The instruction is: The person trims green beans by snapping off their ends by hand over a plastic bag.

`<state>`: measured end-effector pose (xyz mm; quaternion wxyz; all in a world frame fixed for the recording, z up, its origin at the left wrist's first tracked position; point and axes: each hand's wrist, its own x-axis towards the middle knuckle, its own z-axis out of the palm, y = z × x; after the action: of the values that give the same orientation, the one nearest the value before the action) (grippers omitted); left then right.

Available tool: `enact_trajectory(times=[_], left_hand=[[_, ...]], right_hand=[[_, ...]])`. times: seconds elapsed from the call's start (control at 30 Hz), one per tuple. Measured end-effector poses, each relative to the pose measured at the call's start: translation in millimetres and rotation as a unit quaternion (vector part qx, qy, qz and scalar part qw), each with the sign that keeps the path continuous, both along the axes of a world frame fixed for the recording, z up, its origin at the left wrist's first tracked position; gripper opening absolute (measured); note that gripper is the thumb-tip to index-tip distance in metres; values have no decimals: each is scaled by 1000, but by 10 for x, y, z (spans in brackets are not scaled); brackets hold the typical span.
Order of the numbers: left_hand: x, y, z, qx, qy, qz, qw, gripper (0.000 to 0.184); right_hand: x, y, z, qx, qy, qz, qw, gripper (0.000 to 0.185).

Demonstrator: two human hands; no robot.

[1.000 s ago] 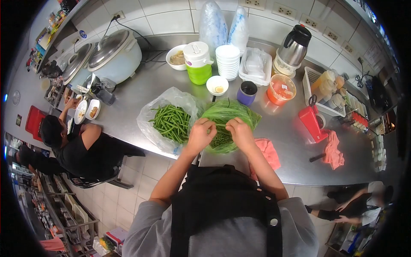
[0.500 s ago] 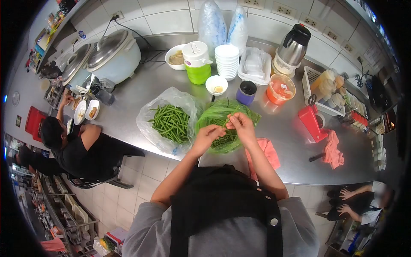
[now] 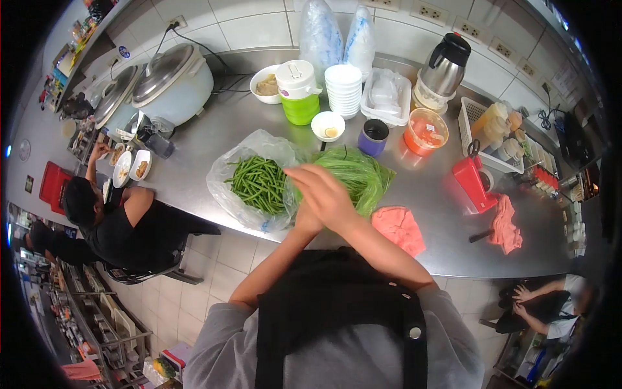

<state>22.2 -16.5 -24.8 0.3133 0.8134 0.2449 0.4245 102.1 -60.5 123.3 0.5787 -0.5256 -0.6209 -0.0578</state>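
A clear plastic bag lies open on the steel counter, with cut green beans heaped in it. To its right is a green plastic bag of long beans. My right hand reaches across to the left, over my left hand, its fingertips beside the edge of the cut beans; whether it holds anything is hidden. My left hand is mostly covered by the right one, low between the two bags, and its fingers do not show.
Behind the bags stand a small white bowl, a purple cup, a green-and-white jar and an orange tub. A pink cloth lies right of my arms. A person sits at the left; another is at the right.
Both hands were apart over the green bag, a green strand at the right fingertips. Now my right hand has swung left, crossing over my left hand toward the cut beans.
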Motion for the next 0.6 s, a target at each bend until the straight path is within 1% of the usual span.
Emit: enact_trajectory(times=[0.03, 0.07, 0.1, 0.13, 0.17, 0.2, 0.23, 0.27, 0.3, 0.33, 0.37, 0.4, 0.43, 0.5, 0.53, 0.6], left_hand=[[-11, 4, -80, -42, 6, 2, 999, 26], [-23, 7, -155, -83, 11, 6, 996, 29], [-120, 68, -110, 1, 156, -24, 987, 28], [-189, 114, -54, 84, 296, -50, 950, 27], [-226, 97, 34, 53, 279, -45, 958, 25], [-251, 121, 37, 51, 278, -42, 958, 25], [-281, 148, 32, 11, 277, -25, 960, 20], [-289, 185, 32, -28, 276, -10, 961, 15], [-282, 204, 84, -34, 269, -5, 962, 16], [-258, 216, 101, -38, 269, -7, 962, 16], [-231, 240, 123, -30, 224, -22, 974, 15], [-208, 264, 169, -20, 179, -36, 983, 14], [-193, 266, 214, -21, 177, -34, 983, 14], [-154, 272, 294, 38, 162, -69, 984, 13], [-139, 291, 297, 39, 161, -71, 984, 13], [-128, 316, 316, 41, 225, -63, 971, 11]], right_hand=[[6, 107, -3, -63, -8, 49, 997, 19], [115, 188, -170, -60, -8, 49, 997, 19], [292, 278, -457, -223, -66, 37, 972, 20], [433, 325, -630, -379, -125, 25, 917, 22], [501, 295, -666, -486, -145, -2, 862, 22], [549, 226, -721, -586, -163, -31, 793, 22], [574, 113, -925, -589, -164, -30, 791, 22], [592, -9, -1240, -513, -175, -68, 838, 19], [572, -104, -1303, -432, -184, -105, 877, 16], [578, -175, -1361, -435, -185, -105, 875, 16], [590, -230, -1411, -437, -158, -94, 881, 17], [589, -261, -1364, -436, -131, -83, 887, 19], [590, -293, -1318, -435, -134, -81, 886, 19], [597, -348, -1216, -423, -49, -73, 902, 26], [604, -365, -1168, -423, -48, -76, 902, 26], [600, -398, -1068, -364, -37, -67, 928, 27]])
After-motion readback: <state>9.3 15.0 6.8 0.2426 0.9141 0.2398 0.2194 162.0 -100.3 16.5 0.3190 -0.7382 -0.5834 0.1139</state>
